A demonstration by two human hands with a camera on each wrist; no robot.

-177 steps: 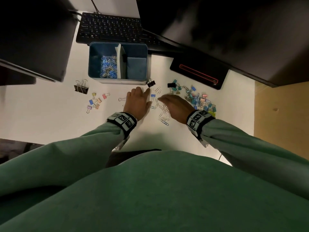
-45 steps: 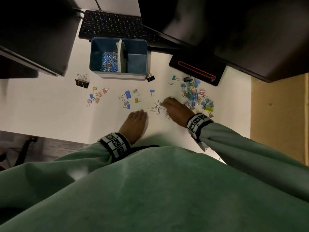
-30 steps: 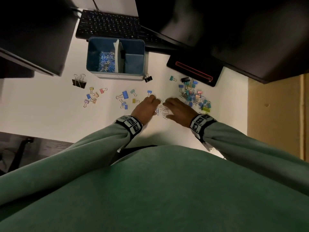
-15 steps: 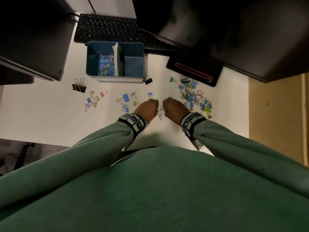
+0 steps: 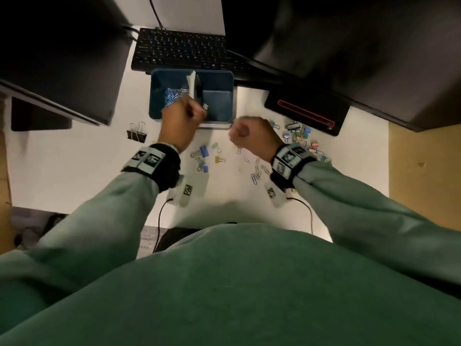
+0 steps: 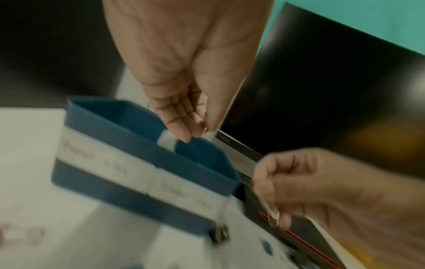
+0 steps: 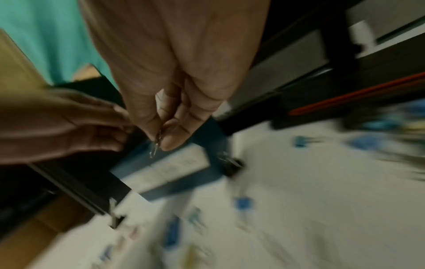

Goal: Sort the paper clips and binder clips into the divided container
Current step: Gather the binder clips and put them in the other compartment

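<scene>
The blue divided container [image 5: 154,96] stands at the back of the white desk, with paper clips [image 5: 174,94] in its left compartment. My left hand [image 5: 199,113] hovers over the container's front edge near the divider and pinches a small metal clip [image 6: 205,129]. My right hand [image 5: 239,133] is raised just right of the container, its fingers curled round a few paper clips [image 7: 157,143]. Loose paper clips [image 5: 257,173] lie on the desk below it. Coloured binder clips [image 5: 301,141] are piled at the right, and a few more binder clips [image 5: 205,156] lie in the middle.
A black binder clip [image 5: 136,133] sits left of the container. Behind it lies a black keyboard [image 5: 179,49], with dark monitors on both sides. A black device with a red stripe [image 5: 306,113] is at the back right. Wrist cables hang over the desk's near edge.
Both hands have risen from the loose paper clips on the desk and moved toward the container. The left hand is now over its front edge.
</scene>
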